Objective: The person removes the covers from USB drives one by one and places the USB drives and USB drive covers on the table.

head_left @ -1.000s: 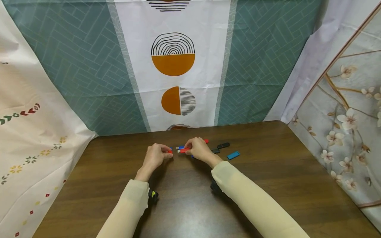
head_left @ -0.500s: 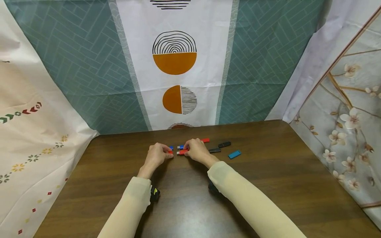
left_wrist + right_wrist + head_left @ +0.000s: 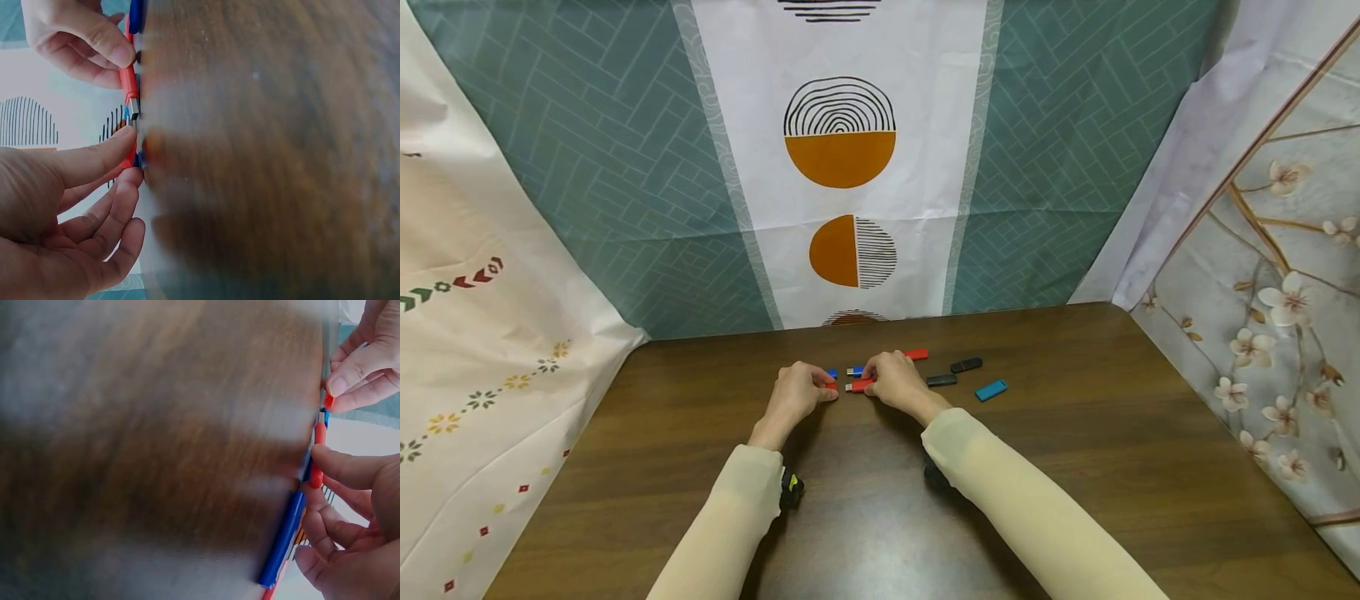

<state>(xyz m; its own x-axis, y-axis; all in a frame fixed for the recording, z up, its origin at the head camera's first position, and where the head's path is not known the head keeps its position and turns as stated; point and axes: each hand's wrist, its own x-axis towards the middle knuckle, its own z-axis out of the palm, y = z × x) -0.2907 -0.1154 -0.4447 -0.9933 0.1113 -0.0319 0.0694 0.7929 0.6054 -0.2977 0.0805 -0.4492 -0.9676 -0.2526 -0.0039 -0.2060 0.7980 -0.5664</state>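
My right hand (image 3: pixel 897 379) pinches a red USB flash drive (image 3: pixel 859 387) between thumb and fingers, its metal plug pointing left. Facing it, my left hand (image 3: pixel 796 392) pinches a small red cap (image 3: pixel 329 400), mostly covered by the fingertips. A short gap separates plug and cap in the head view. Just behind them lies a blue USB flash drive (image 3: pixel 856 371), plug also to the left, partly hidden by the right hand. A blue cap (image 3: pixel 832 374) shows beyond the left fingertips. Close to the right fingers, a long blue piece (image 3: pixel 281 540) appears in the right wrist view.
Behind and right of the right hand lie a red stick (image 3: pixel 917 354), a black one (image 3: pixel 966 364), a dark one (image 3: pixel 942 380) and a teal one (image 3: pixel 992 390). The brown wooden table (image 3: pixel 865 517) ends at a patterned cloth backdrop (image 3: pixel 1037 167).
The right hand has brought the red flash drive slightly toward the person, widening its gap from the blue one. Both hands keep their pinches. The head view has shifted a little.
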